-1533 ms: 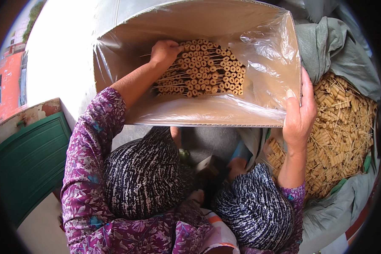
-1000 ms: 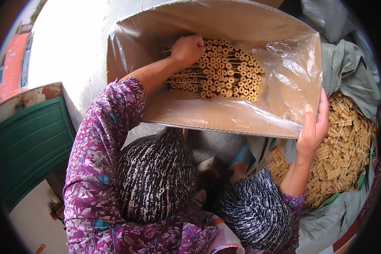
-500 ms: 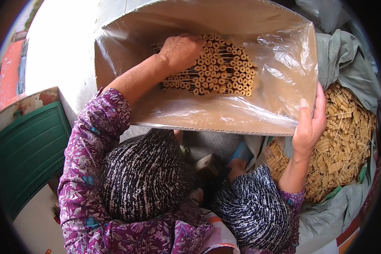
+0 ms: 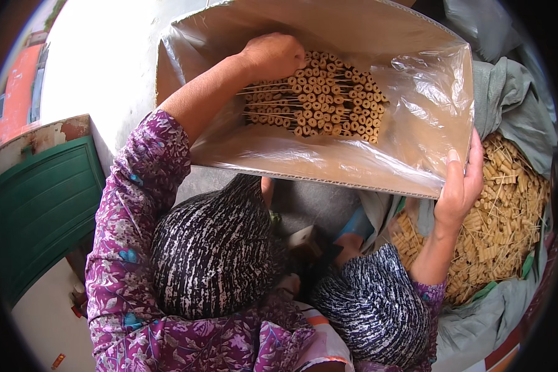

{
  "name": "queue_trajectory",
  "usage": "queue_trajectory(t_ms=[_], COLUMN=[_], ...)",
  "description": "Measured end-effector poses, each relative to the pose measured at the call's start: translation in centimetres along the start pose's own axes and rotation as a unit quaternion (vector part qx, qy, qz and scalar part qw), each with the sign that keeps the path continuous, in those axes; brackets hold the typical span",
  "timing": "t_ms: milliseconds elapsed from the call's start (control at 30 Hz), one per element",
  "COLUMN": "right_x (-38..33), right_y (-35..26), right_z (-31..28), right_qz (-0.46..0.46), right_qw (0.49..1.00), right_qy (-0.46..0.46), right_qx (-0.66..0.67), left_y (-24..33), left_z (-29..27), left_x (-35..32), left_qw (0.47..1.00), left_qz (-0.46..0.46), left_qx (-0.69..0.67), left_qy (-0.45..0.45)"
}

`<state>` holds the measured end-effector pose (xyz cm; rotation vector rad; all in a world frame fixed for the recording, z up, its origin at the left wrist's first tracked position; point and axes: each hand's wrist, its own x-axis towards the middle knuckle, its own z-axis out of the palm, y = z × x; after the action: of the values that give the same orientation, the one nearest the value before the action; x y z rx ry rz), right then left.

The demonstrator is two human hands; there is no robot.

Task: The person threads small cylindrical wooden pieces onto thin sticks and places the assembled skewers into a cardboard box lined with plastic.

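A cardboard box (image 4: 384,28) lined with clear plastic film (image 4: 418,93) is tilted towards me over my knees. Inside it, skewers (image 4: 338,99) with tan, ring-ended rolls lie stacked in rows, their thin sticks pointing left. My left hand (image 4: 273,57) is inside the box at the upper left end of the stack, its fingers curled closed. Whatever sits between those fingers is hidden. At the box's near right corner, my right hand (image 4: 459,186) grips the cardboard edge, with its thumb on the inner side.
To the right, a large sack (image 4: 518,93) of grey-green cloth holds a loose heap of similar skewers (image 4: 505,211). A green panel (image 4: 46,211) stands at the left. My knees, in black-and-white patterned cloth (image 4: 214,254), are below the box.
The box has shifted slightly to the right, and my right hand has moved with it. My left hand has risen a little along the stack, and its fingers look more tightly curled.
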<state>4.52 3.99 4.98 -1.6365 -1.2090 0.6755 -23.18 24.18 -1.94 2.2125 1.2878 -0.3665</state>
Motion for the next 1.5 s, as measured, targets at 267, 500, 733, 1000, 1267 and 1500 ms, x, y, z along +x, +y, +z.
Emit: queue_trajectory(t_ms=[267,500,733,1000,1267,1500], right_x=[-0.1,0.1,0.3,0.1,0.6,0.7], right_y=[-0.5,-0.6,-0.8,-0.2,-0.2,0.0], right_z=[-0.1,-0.1,0.1,0.1,-0.3,-0.5], right_qz=[0.021,0.013,0.001,0.008,0.019,-0.008], right_qw=[1.0,1.0,1.0,1.0,1.0,0.999], right_qy=[-0.011,-0.015,-0.019,0.009,0.0,-0.001], right_qx=[0.005,0.008,0.001,-0.014,-0.007,-0.038], left_y=[-1.6,-2.6,-3.0,-3.3,-3.3,-1.2], left_z=[4.9,6.5,7.0,6.9,8.4,7.2], left_x=[-1.1,-0.3,0.0,0.3,1.3,1.0], left_qw=[0.981,0.991,0.993,0.993,0.989,0.982], left_qz=[0.023,0.011,0.044,0.069,0.053,0.001], left_qx=[0.193,0.123,0.079,0.045,0.106,0.188], left_qy=[-0.005,0.043,0.079,0.089,0.094,0.034])
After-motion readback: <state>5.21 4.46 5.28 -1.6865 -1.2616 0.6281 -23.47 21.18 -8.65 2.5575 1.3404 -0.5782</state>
